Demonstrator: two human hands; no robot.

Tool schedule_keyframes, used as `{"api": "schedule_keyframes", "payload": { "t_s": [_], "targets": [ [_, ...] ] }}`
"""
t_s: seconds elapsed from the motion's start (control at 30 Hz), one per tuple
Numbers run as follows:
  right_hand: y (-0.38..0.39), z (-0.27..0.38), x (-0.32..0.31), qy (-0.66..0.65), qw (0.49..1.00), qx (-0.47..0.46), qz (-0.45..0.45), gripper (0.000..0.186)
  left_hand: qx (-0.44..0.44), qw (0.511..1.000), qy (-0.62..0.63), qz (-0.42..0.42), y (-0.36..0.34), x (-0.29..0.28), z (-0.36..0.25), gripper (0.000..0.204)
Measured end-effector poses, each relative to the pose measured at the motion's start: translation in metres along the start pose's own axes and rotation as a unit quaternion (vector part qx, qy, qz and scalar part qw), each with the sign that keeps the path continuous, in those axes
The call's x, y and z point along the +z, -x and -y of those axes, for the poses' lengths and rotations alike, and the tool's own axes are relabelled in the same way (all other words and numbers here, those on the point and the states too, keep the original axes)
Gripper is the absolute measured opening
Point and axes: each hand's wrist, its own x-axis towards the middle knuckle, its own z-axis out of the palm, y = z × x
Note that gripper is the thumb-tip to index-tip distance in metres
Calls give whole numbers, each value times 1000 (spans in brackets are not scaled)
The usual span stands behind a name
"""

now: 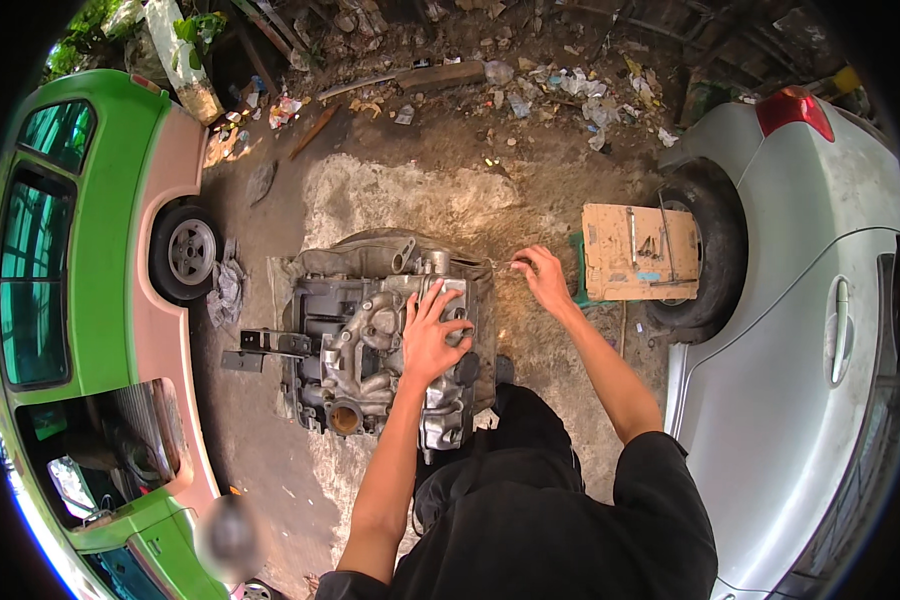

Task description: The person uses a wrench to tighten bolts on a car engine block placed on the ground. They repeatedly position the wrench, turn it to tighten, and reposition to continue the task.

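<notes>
A grey metal car engine (342, 345) lies in front of me on a dark cloth or mat (282, 275). My left hand (432, 338) rests flat on top of its right part, fingers spread over the metal cover. Just right of the engine's far corner, my right hand (542, 277) is held with thumb and fingertips pinched together. Something thin seems to stick out to the left of that pinch, too small to name. A round opening (345, 417) shows at the engine's near side, and a black metal bracket (273, 342) juts out on its left.
A cardboard sheet (610, 225) bearing several hand tools lies on a green stand (577, 270) to the right. A silver car (760, 400) borders the right side, a green and pink van (120, 220) the left. Litter (580, 95) and a wooden plank (440, 76) lie at the far side.
</notes>
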Motion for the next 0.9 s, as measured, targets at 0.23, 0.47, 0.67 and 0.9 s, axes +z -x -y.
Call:
{"api": "schedule_keyframes", "payload": {
  "t_s": [0.23, 0.47, 0.67, 0.9],
  "targets": [
    [78, 1, 92, -306, 922, 234, -27, 27, -11, 1000, -9, 20, 1, -1, 0, 17],
    [115, 34, 116, -424, 844, 328, -26, 29, -17, 999, -26, 36, 1, -2, -1, 18],
    [109, 33, 119, -415, 856, 304, -49, 32, -16, 999, -21, 34, 0, -3, -1, 18],
    [101, 25, 119, -410, 859, 303, -52, 31, -7, 1000, -14, 22, 1, -1, 0, 18]
  ]
}}
